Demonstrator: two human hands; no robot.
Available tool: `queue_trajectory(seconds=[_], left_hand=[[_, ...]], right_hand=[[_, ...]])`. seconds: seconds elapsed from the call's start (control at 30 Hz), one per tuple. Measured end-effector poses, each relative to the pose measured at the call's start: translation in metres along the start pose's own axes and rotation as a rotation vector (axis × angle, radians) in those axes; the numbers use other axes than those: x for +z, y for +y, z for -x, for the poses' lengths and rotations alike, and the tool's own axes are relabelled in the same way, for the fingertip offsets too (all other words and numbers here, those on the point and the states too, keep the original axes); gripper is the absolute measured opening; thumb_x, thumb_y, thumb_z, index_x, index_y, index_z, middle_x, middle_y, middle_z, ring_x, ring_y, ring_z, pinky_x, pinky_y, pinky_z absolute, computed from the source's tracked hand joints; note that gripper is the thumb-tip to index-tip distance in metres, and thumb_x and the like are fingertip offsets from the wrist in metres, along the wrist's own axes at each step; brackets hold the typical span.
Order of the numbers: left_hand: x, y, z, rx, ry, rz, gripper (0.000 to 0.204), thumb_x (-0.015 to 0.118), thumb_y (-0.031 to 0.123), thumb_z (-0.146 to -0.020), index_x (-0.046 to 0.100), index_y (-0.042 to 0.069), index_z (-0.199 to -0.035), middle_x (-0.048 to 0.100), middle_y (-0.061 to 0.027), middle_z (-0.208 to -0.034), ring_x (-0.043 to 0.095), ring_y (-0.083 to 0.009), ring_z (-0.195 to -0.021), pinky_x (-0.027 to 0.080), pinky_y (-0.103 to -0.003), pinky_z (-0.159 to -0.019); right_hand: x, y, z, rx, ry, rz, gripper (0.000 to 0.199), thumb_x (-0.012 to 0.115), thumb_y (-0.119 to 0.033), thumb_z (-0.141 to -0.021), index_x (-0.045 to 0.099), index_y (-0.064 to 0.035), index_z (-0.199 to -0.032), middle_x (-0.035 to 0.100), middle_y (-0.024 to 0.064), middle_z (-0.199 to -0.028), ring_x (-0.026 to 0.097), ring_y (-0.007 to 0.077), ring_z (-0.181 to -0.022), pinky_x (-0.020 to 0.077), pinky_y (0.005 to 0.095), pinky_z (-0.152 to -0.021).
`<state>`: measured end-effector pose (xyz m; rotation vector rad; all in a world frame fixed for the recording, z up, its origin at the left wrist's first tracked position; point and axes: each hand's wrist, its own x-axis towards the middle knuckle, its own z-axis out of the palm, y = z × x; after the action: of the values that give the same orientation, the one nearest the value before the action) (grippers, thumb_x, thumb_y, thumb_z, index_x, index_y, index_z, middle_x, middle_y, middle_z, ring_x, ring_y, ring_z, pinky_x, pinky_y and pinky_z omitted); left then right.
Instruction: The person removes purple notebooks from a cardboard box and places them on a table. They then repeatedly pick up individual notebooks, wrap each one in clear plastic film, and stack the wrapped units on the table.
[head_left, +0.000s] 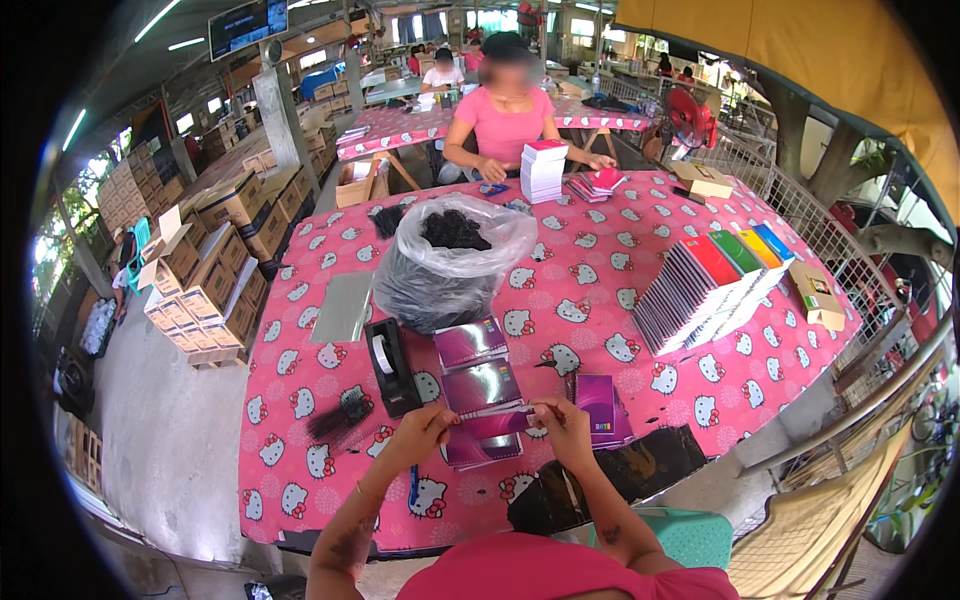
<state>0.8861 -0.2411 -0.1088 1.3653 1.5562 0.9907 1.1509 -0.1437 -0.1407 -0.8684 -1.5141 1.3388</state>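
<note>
My left hand (425, 432) and my right hand (562, 420) pinch opposite ends of a thin purple notebook (492, 426), tilted so that only a narrow band of it shows. Directly beneath lies a pile of purple notebooks (485, 451). More shiny purple notebooks (478, 385) are piled just beyond it. Right of my right hand is another purple stack (597, 405). A black tape dispenser (398, 385) stands beyond my left hand, and a bunch of thin black strands (340, 417) lies to its left.
A clear plastic bag (450, 275) of black material stands mid-table. Tall stacks of colourful notebooks (690, 300) rise at right. Clear sheets (344, 307) lie at left, black cardboard (610, 480) along the near edge. Across the table (560, 290), a person in pink (510, 115) works beside white stacked pads (543, 172).
</note>
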Motion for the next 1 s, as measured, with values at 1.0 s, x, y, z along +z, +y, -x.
queue_trajectory(seconds=[1.0], left_hand=[[0.012, -0.016, 0.039, 0.034, -0.017, 0.162, 0.014, 0.057, 0.023, -0.102, 0.059, 0.009, -0.102, 0.05, 0.0012, -0.072, 0.045, -0.0089, -0.061, 0.038, -0.024, -0.054]], right_hand=[[0.003, 0.003, 0.029, -0.126, 0.006, 0.008, 0.017, 0.062, -0.012, -0.1, 0.065, 0.0024, -0.108, 0.069, 0.0068, -0.096, 0.062, 0.0099, -0.084, 0.0507, 0.0248, -0.078]])
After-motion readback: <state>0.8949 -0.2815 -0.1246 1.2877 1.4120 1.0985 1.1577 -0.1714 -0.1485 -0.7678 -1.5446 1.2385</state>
